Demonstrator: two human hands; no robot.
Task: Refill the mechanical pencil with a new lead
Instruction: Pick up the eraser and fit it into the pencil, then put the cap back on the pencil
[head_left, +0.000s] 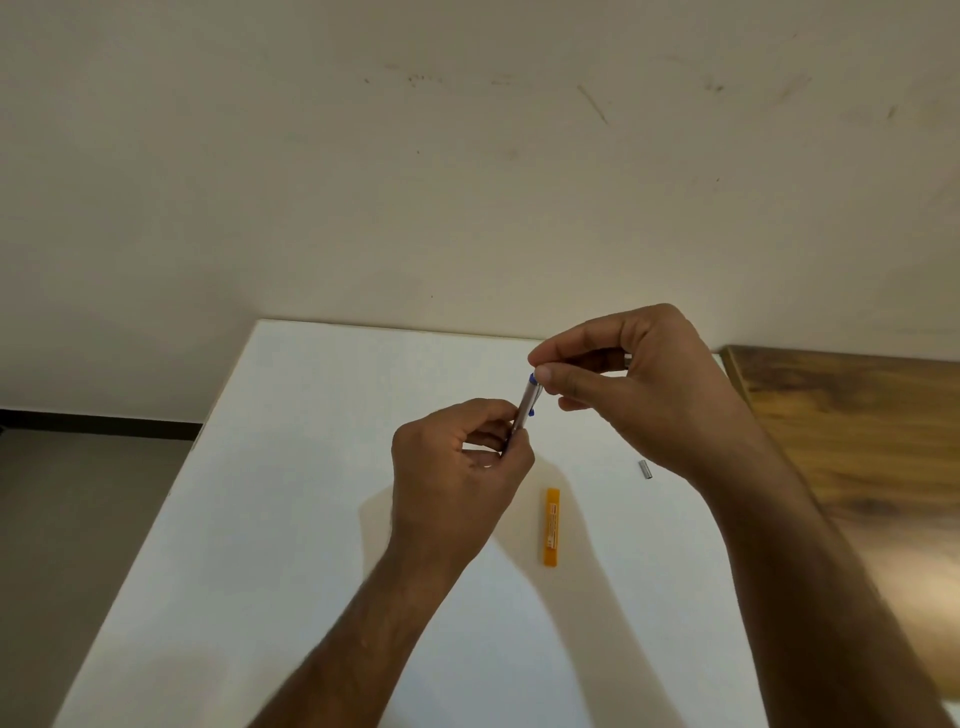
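Observation:
My left hand (462, 457) grips the lower part of a silver mechanical pencil (525, 410) with a blue clip, held tilted above the white table (291, 467). My right hand (639, 384) pinches its thumb and forefinger at the pencil's blue top end; whatever is between those fingertips is too small to see. An orange lead case (552, 526) lies flat on the table just below and right of my left hand. A small silver cap (644, 468) lies on the table beside my right wrist.
The white table meets a cream wall (467, 182) at its far edge. A brown wooden surface (857, 426) adjoins the table on the right. The floor with a dark skirting strip (98, 421) shows to the left.

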